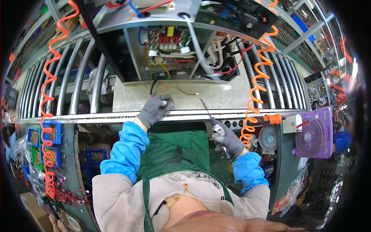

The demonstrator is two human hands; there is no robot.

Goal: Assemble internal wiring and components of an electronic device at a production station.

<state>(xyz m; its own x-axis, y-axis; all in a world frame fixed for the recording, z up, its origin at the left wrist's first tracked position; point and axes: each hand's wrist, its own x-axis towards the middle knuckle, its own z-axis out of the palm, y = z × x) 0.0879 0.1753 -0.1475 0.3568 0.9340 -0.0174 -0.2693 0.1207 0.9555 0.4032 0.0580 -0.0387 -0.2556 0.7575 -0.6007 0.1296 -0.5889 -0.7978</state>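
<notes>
My left hand (156,110), in a grey glove, is at the front edge of a metal plate, with its fingers curled together. Something small and pale shows at the fingertips, too small to name. A black cable (154,86) runs down from an open metal cabinet (127,50) and ends right beside this hand; I cannot tell whether the fingers grip it. My right hand (230,141), also gloved, is wrapped round a power screwdriver (218,129). Its long thin bit points up and left toward the plate, touching nothing. Circuit boards (170,60) and loose wires fill the cabinet.
The metal plate (131,96) lies across a roller conveyor (77,77). Orange coiled hoses hang at left (48,89) and right (257,77). Blue bins (52,154) of small parts stand left. A purple fan (313,133) and an orange-handled tool (270,119) are at right.
</notes>
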